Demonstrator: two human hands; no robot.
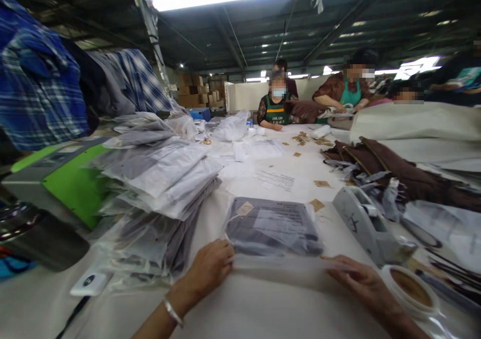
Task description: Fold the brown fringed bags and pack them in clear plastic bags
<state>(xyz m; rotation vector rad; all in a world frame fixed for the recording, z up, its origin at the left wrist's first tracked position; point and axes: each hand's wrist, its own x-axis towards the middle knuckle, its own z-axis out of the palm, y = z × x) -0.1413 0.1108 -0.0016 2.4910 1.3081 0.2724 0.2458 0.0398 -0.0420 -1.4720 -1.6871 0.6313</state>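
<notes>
A clear plastic bag [270, 261] lies flat on the table in front of me, with a folded dark grey garment [289, 231] inside. Through the film a tan square tag [245, 208] shows at the garment's upper left. At the bag's near left corner, my left hand [212, 264] has its fingers closed on the edge. My right hand [356, 279] pinches the same near edge at the right corner, thumb and fingers together. Between both hands the bag's open-looking flap is stretched fairly straight; whether it is sealed I cannot tell.
Left stands a tall pile of bagged garments [165, 178], beside a green machine [75, 188] and a dark flask [37, 236]. On the right are a grey tape dispenser [361, 223], a tape roll [409, 291] and brown garments [394, 173]. Co-workers [277, 106] stand across the table.
</notes>
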